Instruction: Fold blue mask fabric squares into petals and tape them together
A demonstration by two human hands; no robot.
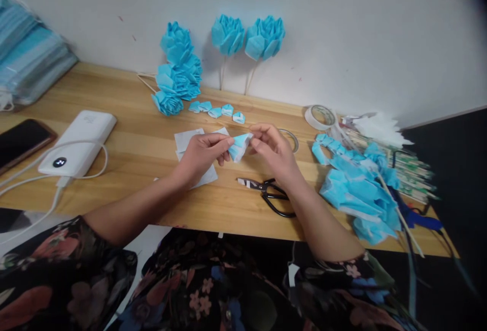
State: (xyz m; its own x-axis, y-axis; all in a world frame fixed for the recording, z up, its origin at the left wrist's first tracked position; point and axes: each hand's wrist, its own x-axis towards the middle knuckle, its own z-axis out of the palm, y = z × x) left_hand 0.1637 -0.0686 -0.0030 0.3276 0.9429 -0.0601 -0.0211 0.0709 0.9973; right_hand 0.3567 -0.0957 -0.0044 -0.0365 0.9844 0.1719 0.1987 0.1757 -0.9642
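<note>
A small folded piece of light blue fabric [239,146] is held above the wooden table [133,133] between both hands. My left hand [203,154] pinches its left side with fingers closed. My right hand [272,149] pinches its right edge. Under my left hand lie white cut sheets [185,139]. Black-handled scissors [268,192] rest on the table just below my right wrist. Several small folded blue pieces [216,110] lie in a row behind my hands.
Blue fabric flowers [178,69] lie and lean at the wall, two on sticks [245,36]. A white power bank [78,143] with cable and a phone [21,140] sit left. Tape roll [321,116], blue scraps [355,189] and packaged sticks [403,166] lie right. Stacked blue masks [26,52] far left.
</note>
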